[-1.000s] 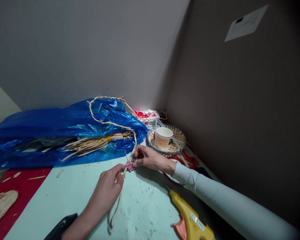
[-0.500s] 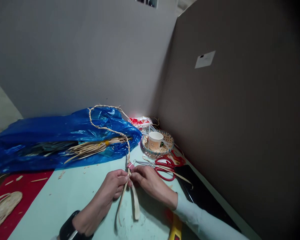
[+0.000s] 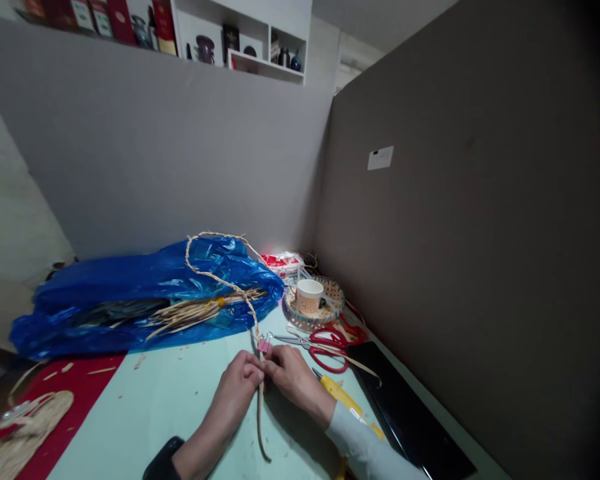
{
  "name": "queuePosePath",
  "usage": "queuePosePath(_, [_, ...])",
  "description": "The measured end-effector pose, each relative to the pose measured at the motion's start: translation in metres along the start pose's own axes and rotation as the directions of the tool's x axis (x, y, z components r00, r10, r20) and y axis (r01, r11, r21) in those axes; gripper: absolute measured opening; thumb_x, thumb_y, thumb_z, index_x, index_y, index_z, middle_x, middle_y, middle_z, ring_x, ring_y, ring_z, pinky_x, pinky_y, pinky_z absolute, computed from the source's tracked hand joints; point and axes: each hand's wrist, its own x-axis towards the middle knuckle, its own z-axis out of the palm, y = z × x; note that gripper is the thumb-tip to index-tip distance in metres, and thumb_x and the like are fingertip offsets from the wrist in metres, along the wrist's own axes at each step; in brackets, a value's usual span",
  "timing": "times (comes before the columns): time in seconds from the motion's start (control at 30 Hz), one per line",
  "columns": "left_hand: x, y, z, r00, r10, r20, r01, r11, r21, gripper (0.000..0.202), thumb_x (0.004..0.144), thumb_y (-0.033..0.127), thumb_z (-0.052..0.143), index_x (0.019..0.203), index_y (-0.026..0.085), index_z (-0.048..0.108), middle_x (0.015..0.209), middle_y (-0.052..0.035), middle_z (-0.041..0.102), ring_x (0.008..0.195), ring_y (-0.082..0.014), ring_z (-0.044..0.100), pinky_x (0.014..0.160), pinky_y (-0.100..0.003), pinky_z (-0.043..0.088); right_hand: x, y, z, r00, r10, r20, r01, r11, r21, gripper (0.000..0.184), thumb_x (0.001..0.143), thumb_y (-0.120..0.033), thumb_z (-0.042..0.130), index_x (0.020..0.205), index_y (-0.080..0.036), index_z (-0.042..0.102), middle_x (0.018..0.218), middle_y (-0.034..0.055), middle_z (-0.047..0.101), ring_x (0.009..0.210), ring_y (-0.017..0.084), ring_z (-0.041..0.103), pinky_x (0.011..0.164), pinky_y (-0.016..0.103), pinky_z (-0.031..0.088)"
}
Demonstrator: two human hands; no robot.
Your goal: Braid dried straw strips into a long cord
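My left hand (image 3: 236, 385) and my right hand (image 3: 296, 381) meet over the table, fingertips pinched on pale flat straw strands. A narrow straw strand (image 3: 260, 427) hangs below the fingers and curls at its end. Just above the fingertips, a pink binder clip (image 3: 265, 345) sits on the straw braid (image 3: 200, 270), which runs up and loops over a blue plastic bag (image 3: 105, 273). The strands between the fingers are partly hidden. Red-handled scissors (image 3: 330, 350) lie close to my right hand, with a loose straw strip across them.
A yellow-handled tool (image 3: 345, 400) lies beside my right wrist, near a black flat object (image 3: 410, 407). Behind stand a paper cup (image 3: 310, 297) in a woven basket (image 3: 333, 313) and a red-white packet (image 3: 283, 261). A straw bundle (image 3: 185, 312) rests on the bag; a woven straw sole (image 3: 35, 427) is at left.
My view has tilted upward, showing more shelf. Two spread strands hung below my hands before; now one narrow strand hangs there. My fingertips stay close together below the clip.
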Motion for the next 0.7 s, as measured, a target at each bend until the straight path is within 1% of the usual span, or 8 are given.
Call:
queuePosePath(0.07, [0.000, 0.000, 0.000, 1.000, 0.025, -0.010, -0.024, 0.999, 0.040, 0.010, 0.062, 0.027, 0.057, 0.065, 0.023, 0.049, 0.047, 0.0063, 0.054, 0.047, -0.0140, 0.048, 0.049, -0.024, 0.033, 0.002, 0.003, 0.001, 0.999, 0.028, 0.022, -0.029, 0.999, 0.041, 0.023, 0.082, -0.019, 0.055, 0.060, -0.015, 0.055, 0.060, 0.0021, 0.061, 0.064, 0.014, 0.054, 0.057, 0.022, 0.032])
queuePosePath(0.17, [0.000, 0.001, -0.001, 0.998, 0.059, -0.025, -0.056, 0.993, 0.104, 0.005, 0.063, 0.024, 0.054, 0.064, 0.023, 0.049, 0.045, 0.0063, 0.054, 0.047, -0.0149, 0.049, 0.051, -0.025, 0.033, 0.004, 0.010, 0.005, 0.997, 0.033, 0.072, -0.042, 0.992, 0.118, 0.022, 0.082, -0.019, 0.051, 0.061, -0.015, 0.056, 0.058, 0.0022, 0.062, 0.057, 0.014, 0.053, 0.054, 0.022, 0.033])
queuePosePath(0.27, [-0.001, 0.002, -0.002, 0.996, 0.088, -0.033, -0.082, 0.984, 0.161, 0.002, 0.065, 0.024, 0.051, 0.064, 0.023, 0.049, 0.047, 0.0053, 0.055, 0.049, -0.0156, 0.051, 0.052, -0.025, 0.033, 0.006, 0.016, 0.009, 0.999, 0.033, 0.036, -0.037, 0.993, 0.109, 0.018, 0.082, -0.022, 0.052, 0.068, -0.014, 0.061, 0.063, 0.0029, 0.064, 0.061, 0.015, 0.056, 0.057, 0.023, 0.035])
queuePosePath(0.33, [-0.002, 0.003, -0.002, 0.995, 0.100, -0.030, -0.092, 0.976, 0.196, 0.002, 0.066, 0.024, 0.049, 0.064, 0.023, 0.049, 0.050, 0.0042, 0.056, 0.052, -0.0165, 0.053, 0.053, -0.026, 0.034, 0.005, 0.018, 0.010, 1.000, 0.028, 0.005, -0.028, 0.998, 0.062, 0.017, 0.082, -0.023, 0.053, 0.072, -0.014, 0.063, 0.068, 0.0039, 0.065, 0.068, 0.017, 0.058, 0.062, 0.024, 0.037])
queuePosePath(0.47, [-0.004, 0.007, -0.002, 0.994, 0.107, -0.027, -0.095, 0.956, 0.279, 0.006, 0.066, 0.027, 0.047, 0.063, 0.023, 0.049, 0.054, 0.0034, 0.053, 0.056, -0.0179, 0.053, 0.056, -0.027, 0.036, -0.001, 0.012, 0.006, 1.000, 0.016, -0.012, -0.017, 0.996, -0.087, 0.018, 0.085, -0.022, 0.050, 0.080, -0.013, 0.065, 0.082, 0.0089, 0.067, 0.081, 0.021, 0.058, 0.067, 0.027, 0.037])
queuePosePath(0.57, [-0.004, 0.009, -0.005, 0.994, 0.105, -0.022, -0.090, 0.930, 0.356, 0.007, 0.067, 0.029, 0.048, 0.064, 0.023, 0.050, 0.057, 0.0030, 0.052, 0.060, -0.0189, 0.052, 0.059, -0.028, 0.036, -0.006, 0.005, 0.001, 1.000, -0.011, 0.009, 0.013, 0.984, -0.176, 0.021, 0.088, -0.023, 0.047, 0.088, -0.012, 0.065, 0.092, 0.0122, 0.067, 0.089, 0.022, 0.058, 0.071, 0.028, 0.037])
queuePosePath(0.7, [-0.003, 0.016, -0.011, 0.993, 0.122, 0.008, -0.111, 0.878, 0.465, 0.011, 0.068, 0.029, 0.056, 0.059, 0.022, 0.054, 0.064, 0.0000, 0.054, 0.066, -0.0219, 0.051, 0.064, -0.030, 0.035, -0.008, 0.000, -0.004, 0.999, -0.021, 0.046, 0.031, 0.971, -0.238, 0.024, 0.089, -0.026, 0.045, 0.089, -0.013, 0.065, 0.093, 0.0143, 0.068, 0.093, 0.025, 0.059, 0.073, 0.030, 0.039])
